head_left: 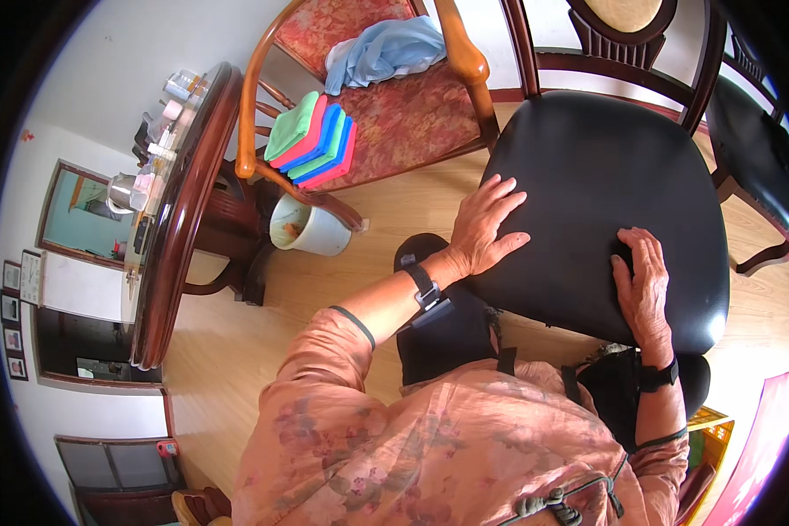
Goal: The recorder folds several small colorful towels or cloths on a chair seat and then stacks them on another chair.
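A black padded chair seat [587,175] lies right in front of me. My left hand [486,230] is over the seat's left edge, fingers spread and holding nothing. Farther right, near the front edge, my right hand [643,285] rests on or just above the seat, its thumb apart from the fingers and nothing in it. Both wrists wear a black strap. To the left, a stack of folded cloths [311,142] in green, pink and blue lies on the red patterned seat of a wooden armchair [412,131], away from both hands.
A light blue cloth [390,51] lies crumpled on the armchair. Below its armrest stands a pale bin [311,228]. A dark wooden table [193,210] holding cups and bottles is at left. Another black chair [754,149] stands at right, and a yellow crate [712,428] at lower right.
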`<action>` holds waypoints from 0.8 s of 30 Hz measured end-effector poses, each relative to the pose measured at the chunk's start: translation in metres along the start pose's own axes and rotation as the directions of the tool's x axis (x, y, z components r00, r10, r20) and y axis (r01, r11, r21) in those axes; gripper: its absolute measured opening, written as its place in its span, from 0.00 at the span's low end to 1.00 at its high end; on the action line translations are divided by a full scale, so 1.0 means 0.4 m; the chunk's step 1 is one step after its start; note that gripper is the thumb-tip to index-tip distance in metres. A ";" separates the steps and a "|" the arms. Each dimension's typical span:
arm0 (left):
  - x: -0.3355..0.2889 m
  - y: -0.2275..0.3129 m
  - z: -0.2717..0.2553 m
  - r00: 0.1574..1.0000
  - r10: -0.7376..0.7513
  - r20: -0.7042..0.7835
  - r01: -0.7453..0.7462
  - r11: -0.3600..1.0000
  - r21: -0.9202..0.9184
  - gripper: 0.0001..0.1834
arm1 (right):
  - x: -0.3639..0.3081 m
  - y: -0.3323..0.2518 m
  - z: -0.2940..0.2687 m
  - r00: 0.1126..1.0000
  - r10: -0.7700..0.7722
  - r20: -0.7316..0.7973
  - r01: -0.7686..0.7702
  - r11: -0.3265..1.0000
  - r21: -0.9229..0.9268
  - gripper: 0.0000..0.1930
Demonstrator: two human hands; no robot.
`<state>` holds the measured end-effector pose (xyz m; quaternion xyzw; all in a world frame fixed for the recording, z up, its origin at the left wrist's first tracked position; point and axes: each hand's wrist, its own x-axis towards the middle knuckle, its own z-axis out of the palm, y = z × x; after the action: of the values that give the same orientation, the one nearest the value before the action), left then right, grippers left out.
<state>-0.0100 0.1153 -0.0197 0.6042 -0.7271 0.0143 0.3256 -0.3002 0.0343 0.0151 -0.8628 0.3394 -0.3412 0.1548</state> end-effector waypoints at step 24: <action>-0.001 -0.003 0.001 1.000 -0.022 0.013 0.022 1.000 0.003 0.35 | -0.001 -0.003 -0.001 1.000 -0.022 0.003 0.022 0.999 -0.027 0.15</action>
<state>-0.0092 0.1152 -0.0208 0.6127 -0.7225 0.0078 0.3201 -0.3001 0.0353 0.0158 -0.8690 0.3343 -0.3371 0.1396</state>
